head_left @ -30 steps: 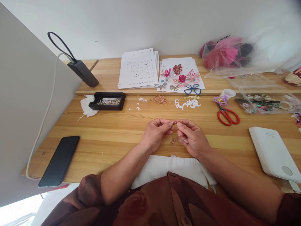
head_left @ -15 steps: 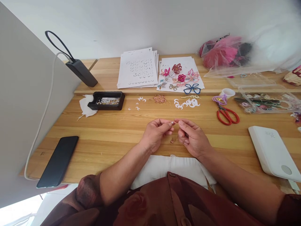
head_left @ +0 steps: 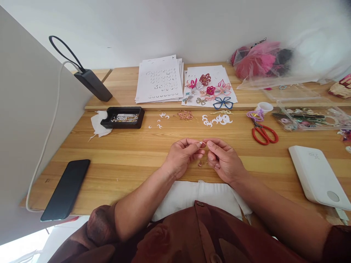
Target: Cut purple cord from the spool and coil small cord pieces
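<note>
Near the middle of the wooden table (head_left: 131,146), my left hand (head_left: 184,155) pinches a tiny pale piece (head_left: 201,143) between thumb and forefinger. Close to its right, my right hand (head_left: 225,157) is closed in a pinch at a thin reddish strand joined to that piece; its exact shape is too small to tell. Small copper-coloured bits (head_left: 201,164) lie on the wood below the fingertips. Beyond the hands are white paper crescents (head_left: 219,119), smaller crescents (head_left: 159,126) and a cluster of copper-coloured loops on wires (head_left: 186,115).
A black tray of beads (head_left: 123,118) and a phone (head_left: 65,190) are on the left. Red-handled scissors (head_left: 264,134), a white power bank (head_left: 319,177) and a clear box (head_left: 307,118) stand right. Paper sheets (head_left: 160,78) and finished flowers (head_left: 210,90) lie behind.
The view has shifted slightly. My fingertips have moved a little closer together, and a reddish curve now shows between them.
</note>
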`<state>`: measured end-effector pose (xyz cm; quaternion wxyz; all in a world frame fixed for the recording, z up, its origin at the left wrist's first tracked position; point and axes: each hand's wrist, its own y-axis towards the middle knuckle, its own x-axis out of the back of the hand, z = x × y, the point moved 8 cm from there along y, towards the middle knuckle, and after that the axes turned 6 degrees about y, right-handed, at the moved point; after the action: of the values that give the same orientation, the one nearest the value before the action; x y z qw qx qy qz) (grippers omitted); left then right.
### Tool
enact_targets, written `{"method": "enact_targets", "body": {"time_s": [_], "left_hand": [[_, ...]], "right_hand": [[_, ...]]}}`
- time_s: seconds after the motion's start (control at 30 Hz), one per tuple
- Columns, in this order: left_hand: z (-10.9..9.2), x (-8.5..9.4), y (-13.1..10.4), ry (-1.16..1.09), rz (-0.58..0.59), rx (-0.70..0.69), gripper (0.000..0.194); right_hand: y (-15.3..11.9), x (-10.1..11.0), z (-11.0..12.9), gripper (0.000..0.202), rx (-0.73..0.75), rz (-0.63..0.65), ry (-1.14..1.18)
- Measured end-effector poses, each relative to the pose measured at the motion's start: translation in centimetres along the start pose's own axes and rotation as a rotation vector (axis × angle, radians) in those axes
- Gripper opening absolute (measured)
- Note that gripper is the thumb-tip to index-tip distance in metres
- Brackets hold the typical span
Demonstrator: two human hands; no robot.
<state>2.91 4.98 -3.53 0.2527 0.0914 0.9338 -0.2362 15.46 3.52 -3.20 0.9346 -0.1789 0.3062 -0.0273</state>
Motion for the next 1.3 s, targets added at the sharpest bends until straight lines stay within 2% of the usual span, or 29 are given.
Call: {"method": "enact_targets", "body": {"time_s": [0.2,0.43,0.53,0.73,0.9,1.07,1.2,1.3], "left_hand": [[-0.4,0.1,-0.1,-0.001,-0.008,-0.022,0.040],[-1.0,0.7,0.0,0.032,-0.111,-0.090,0.042],[-1.1,0.8,0.0,0.058,-0.134,-0.107,0.042],[-2.0,1.0,-0.1,0.201,-0.163,-0.202,0.033],[-2.8,1.0,0.0,0.357,-0.139,-0.245,0.030],[-2.9,1.0,0.0,0.447,-0.104,-0.207,0.027],[-2.5,0.3,-0.2,0.549,0.012,-0.157,0.024],[-2.2,-0.2,-0.4,0.568,0.076,-0.119,0.024]], "right_hand": [[0.0,0.0,0.0,0.039,-0.007,0.025,-0.012],[0.1,-0.1,0.0,0.036,0.094,0.024,-0.108],[-0.2,-0.3,0.1,0.031,0.186,0.030,-0.232],[-2.0,-1.4,1.3,0.007,0.468,0.087,-0.678],[-3.1,-2.0,3.1,0.005,0.672,0.073,-0.877],[-3.8,-2.5,5.1,0.008,0.837,0.102,-0.972],[-3.4,-2.1,6.5,0.007,0.839,0.045,-0.954],[-2.4,-1.6,6.9,0.008,0.757,0.018,-0.888]]}}
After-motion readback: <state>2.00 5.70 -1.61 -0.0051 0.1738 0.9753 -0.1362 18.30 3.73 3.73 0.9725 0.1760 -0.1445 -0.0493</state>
